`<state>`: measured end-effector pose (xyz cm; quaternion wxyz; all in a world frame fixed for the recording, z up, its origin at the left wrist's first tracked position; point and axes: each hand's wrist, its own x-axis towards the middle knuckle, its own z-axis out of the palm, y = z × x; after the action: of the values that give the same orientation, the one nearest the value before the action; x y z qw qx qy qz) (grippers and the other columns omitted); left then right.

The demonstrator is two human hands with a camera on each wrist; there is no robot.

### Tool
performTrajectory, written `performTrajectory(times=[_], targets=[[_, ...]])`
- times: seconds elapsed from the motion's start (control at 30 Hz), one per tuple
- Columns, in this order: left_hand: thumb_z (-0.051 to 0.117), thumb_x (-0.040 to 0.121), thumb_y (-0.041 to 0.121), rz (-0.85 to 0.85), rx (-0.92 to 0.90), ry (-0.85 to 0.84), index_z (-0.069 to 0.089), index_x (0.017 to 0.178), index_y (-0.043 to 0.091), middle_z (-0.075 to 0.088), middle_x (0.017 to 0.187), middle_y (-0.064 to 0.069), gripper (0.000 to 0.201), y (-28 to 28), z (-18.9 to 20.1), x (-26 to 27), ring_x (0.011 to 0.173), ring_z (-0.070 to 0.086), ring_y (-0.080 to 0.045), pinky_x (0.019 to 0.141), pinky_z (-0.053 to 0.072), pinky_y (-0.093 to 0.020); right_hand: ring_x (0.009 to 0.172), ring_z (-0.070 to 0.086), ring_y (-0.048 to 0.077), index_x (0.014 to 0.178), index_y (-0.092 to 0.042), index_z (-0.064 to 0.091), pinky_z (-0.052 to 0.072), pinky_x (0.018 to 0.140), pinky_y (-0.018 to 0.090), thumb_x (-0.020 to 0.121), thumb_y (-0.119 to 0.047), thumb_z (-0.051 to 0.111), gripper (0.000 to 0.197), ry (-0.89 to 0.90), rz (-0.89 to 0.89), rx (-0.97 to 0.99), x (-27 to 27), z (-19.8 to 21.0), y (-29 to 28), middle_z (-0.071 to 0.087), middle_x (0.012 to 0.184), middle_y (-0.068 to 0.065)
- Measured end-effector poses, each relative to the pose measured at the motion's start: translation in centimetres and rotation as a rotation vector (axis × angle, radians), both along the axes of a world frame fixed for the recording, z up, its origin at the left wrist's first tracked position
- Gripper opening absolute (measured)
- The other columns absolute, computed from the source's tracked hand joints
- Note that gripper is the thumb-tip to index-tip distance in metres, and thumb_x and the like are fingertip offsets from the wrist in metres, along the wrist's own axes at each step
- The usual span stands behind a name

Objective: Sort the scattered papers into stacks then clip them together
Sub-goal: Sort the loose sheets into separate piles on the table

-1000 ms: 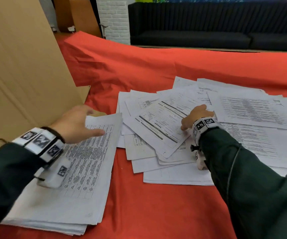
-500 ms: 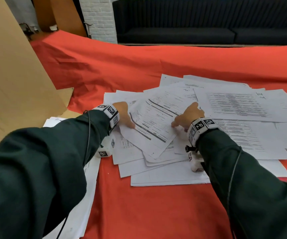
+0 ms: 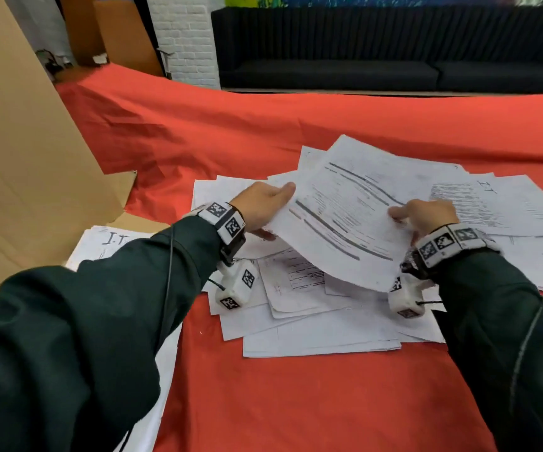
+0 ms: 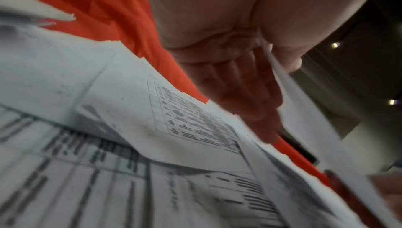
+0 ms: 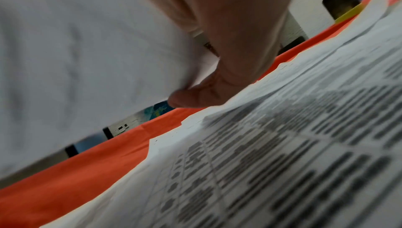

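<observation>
A printed sheet (image 3: 345, 216) is lifted off the scattered pile of papers (image 3: 312, 331) on the red cloth. My left hand (image 3: 263, 207) pinches its left edge, thumb on top and fingers underneath; the left wrist view shows the sheet (image 4: 289, 84) caught between thumb and fingers. My right hand (image 3: 423, 213) pinches the sheet's right edge; in the right wrist view the paper (image 5: 87, 60) runs over my fingers (image 5: 217, 85). A sorted stack (image 3: 107, 243) marked with handwriting lies at the left, mostly hidden under my left sleeve. No clip is visible.
A large cardboard sheet (image 3: 19, 158) leans at the left, next to the sorted stack. The red cloth (image 3: 296, 402) covers the table toward me and beyond the papers. A black sofa (image 3: 394, 47) stands behind the table.
My left hand left the sorted stack and crossed to the pile. Both hands took hold of the top printed sheet and raised it off the pile.
</observation>
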<state>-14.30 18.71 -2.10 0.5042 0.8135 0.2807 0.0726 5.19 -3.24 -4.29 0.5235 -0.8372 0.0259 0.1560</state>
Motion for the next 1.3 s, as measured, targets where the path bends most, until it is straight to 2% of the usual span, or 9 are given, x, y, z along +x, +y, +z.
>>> performTrajectory(times=[0.1, 0.17, 0.37, 0.67, 0.73, 0.87, 1.03, 1.17, 1.3], targets=[[0.042, 0.100, 0.066, -0.059, 0.437, 0.302, 0.062, 0.081, 0.010, 0.063, 0.081, -0.007, 0.062, 2.7, -0.9, 0.8, 0.076, 0.062, -0.028, 0.068, 0.052, -0.033, 0.098, 0.071, 0.038, 0.108, 0.007, 0.064, 0.059, 0.092, 0.052, 0.063, -0.015, 0.091, 0.056, -0.011, 0.011, -0.084, 0.6, -0.3, -1.9, 0.072, 0.109, 0.020], [0.061, 0.092, 0.066, -0.104, 0.661, 0.519, 0.061, 0.089, 0.014, 0.067, 0.095, -0.009, 0.052, 4.6, -1.1, 1.5, 0.087, 0.061, -0.026, 0.078, 0.049, -0.033, 0.093, 0.070, 0.036, 0.090, 0.001, 0.067, 0.059, 0.091, 0.054, 0.070, -0.008, 0.088, 0.030, 0.008, 0.080, -0.175, 0.6, -0.9, -3.0, 0.073, 0.103, 0.021], [0.079, 0.068, 0.072, -0.234, 0.654, 0.717, 0.031, 0.159, 0.017, 0.036, 0.165, -0.005, 0.117, 7.9, -1.2, 4.8, 0.146, 0.041, -0.028, 0.119, 0.033, -0.041, 0.070, 0.055, 0.027, 0.044, -0.009, 0.056, 0.045, 0.069, 0.032, 0.076, -0.004, 0.086, 0.044, -0.004, 0.198, -0.296, 1.4, -1.3, -4.0, 0.057, 0.066, 0.008], [0.065, -0.003, 0.096, -0.232, 0.793, 0.714, 0.034, 0.154, 0.028, 0.042, 0.145, -0.007, 0.174, 11.4, -2.6, 8.9, 0.129, 0.050, -0.034, 0.110, 0.046, -0.052, 0.076, 0.060, 0.029, 0.036, -0.014, 0.056, 0.052, 0.074, 0.037, 0.073, 0.001, 0.087, 0.050, 0.079, 0.200, -0.191, 2.9, -2.5, -4.3, 0.060, 0.069, 0.007], [0.069, -0.002, 0.093, -0.223, 0.780, 0.667, 0.043, 0.144, 0.025, 0.049, 0.137, -0.005, 0.163, 12.0, -2.8, 9.7, 0.122, 0.053, -0.030, 0.107, 0.048, -0.050, 0.085, 0.064, 0.031, 0.044, -0.014, 0.063, 0.057, 0.088, 0.045, 0.071, -0.001, 0.089, 0.039, 0.080, 0.201, -0.190, 3.0, -2.6, -4.3, 0.066, 0.077, 0.009], [0.096, 0.047, 0.063, -0.196, 0.707, 0.652, 0.050, 0.132, 0.014, 0.063, 0.116, -0.003, 0.109, 12.1, -0.7, 10.3, 0.111, 0.062, -0.030, 0.096, 0.053, -0.043, 0.098, 0.066, 0.036, 0.057, -0.011, 0.065, 0.054, 0.101, 0.053, 0.070, -0.001, 0.089, 0.029, 0.081, 0.178, -0.164, 2.4, -2.0, -4.0, 0.070, 0.090, 0.012], [0.082, 0.081, 0.044, -0.155, 0.870, 0.473, 0.074, 0.096, 0.015, 0.061, 0.072, 0.002, 0.034, 12.4, 0.4, 9.5, 0.076, 0.063, -0.025, 0.068, 0.049, -0.032, 0.101, 0.066, 0.033, 0.067, -0.011, 0.070, 0.051, 0.103, 0.049, 0.075, -0.003, 0.086, 0.020, 0.068, 0.162, -0.117, 2.0, -1.7, -4.2, 0.072, 0.095, 0.009], [0.075, 0.090, 0.033, -0.121, 0.877, 0.363, 0.055, 0.060, 0.013, 0.049, 0.061, -0.002, 0.042, 11.9, 2.4, 8.9, 0.062, 0.052, -0.025, 0.055, 0.041, -0.030, 0.091, 0.073, 0.038, 0.078, -0.007, 0.070, 0.060, 0.089, 0.053, 0.079, 0.005, 0.080, 0.016, 0.106, 0.109, -0.031, 2.0, -1.6, -5.3, 0.076, 0.101, 0.016], [0.074, 0.089, 0.034, -0.077, 0.919, 0.237, 0.057, 0.060, 0.013, 0.056, 0.062, -0.002, 0.040, 11.6, 5.9, 8.3, 0.060, 0.056, -0.026, 0.062, 0.053, -0.036, 0.088, 0.073, 0.036, 0.083, -0.003, 0.066, 0.062, 0.076, 0.042, 0.082, 0.008, 0.074, 0.014, 0.112, 0.085, 0.000, 1.8, -1.2, -7.7, 0.075, 0.098, 0.020]])
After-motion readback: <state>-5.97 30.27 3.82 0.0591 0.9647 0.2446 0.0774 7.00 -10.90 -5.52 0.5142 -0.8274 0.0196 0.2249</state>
